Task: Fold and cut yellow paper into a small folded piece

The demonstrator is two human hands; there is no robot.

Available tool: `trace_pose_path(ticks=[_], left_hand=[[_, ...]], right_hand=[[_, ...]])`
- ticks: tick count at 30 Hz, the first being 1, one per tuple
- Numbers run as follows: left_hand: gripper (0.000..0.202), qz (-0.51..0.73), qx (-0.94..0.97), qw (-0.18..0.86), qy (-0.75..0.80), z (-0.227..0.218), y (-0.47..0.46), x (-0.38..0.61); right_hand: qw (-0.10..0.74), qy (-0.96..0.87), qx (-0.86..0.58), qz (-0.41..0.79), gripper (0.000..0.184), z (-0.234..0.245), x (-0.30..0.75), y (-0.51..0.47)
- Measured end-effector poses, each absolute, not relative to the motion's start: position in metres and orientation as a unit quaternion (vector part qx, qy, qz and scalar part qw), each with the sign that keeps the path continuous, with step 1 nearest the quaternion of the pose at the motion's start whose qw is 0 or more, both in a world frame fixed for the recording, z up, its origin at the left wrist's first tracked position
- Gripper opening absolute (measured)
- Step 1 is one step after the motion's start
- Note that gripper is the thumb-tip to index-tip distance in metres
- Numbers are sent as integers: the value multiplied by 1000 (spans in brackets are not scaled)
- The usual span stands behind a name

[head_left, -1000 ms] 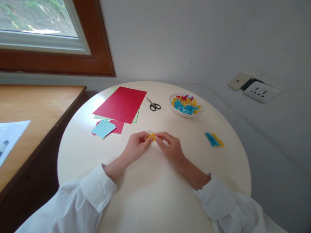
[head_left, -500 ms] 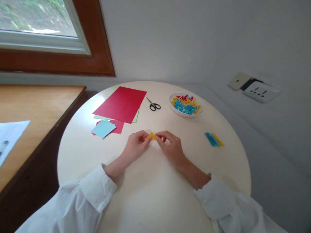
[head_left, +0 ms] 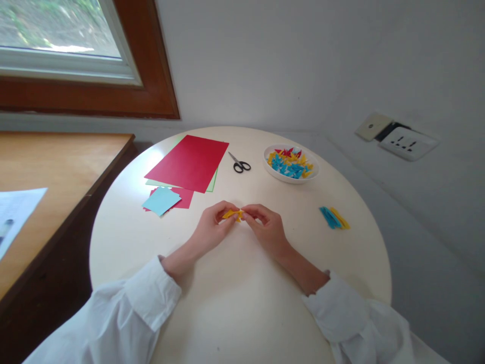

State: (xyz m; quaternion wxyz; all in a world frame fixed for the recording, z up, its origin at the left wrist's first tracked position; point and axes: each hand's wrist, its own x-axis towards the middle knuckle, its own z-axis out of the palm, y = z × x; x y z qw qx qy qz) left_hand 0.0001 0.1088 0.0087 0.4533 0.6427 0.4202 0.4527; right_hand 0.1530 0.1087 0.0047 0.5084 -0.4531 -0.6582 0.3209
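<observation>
A small piece of folded yellow paper (head_left: 231,214) is pinched between my two hands, over the middle of the round white table (head_left: 235,303). My left hand (head_left: 215,222) grips it between thumb and fingers from the left side. On the other side, the thumb and fingertips of my right hand (head_left: 267,227) close on its right end. My fingers cover parts of the paper, so its full shape cannot be made out.
Ahead lie scissors (head_left: 239,163), a red sheet (head_left: 189,163) over green paper, and small pale blue squares (head_left: 162,200) on red ones. A white dish (head_left: 270,175) holds several folded blue, yellow and red paper pieces. Folded blue strips (head_left: 330,218) and yellow strips (head_left: 340,218) lie right.
The yellow paper has turned between my fingers: its upright triangular point has given way to a flatter, slanted shape. Both hands stay in nearly the same place.
</observation>
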Motion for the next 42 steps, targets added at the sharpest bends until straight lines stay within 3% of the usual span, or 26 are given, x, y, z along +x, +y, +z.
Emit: trace_pose_path(ticks=[17, 42], left_hand=[[9, 489, 673, 351, 430, 7, 109, -1], [3, 477, 632, 445, 419, 7, 109, -1]], right_hand=[[522, -664, -417, 336, 9, 3, 153, 108], [524, -592, -435, 432, 9, 6, 149, 106]])
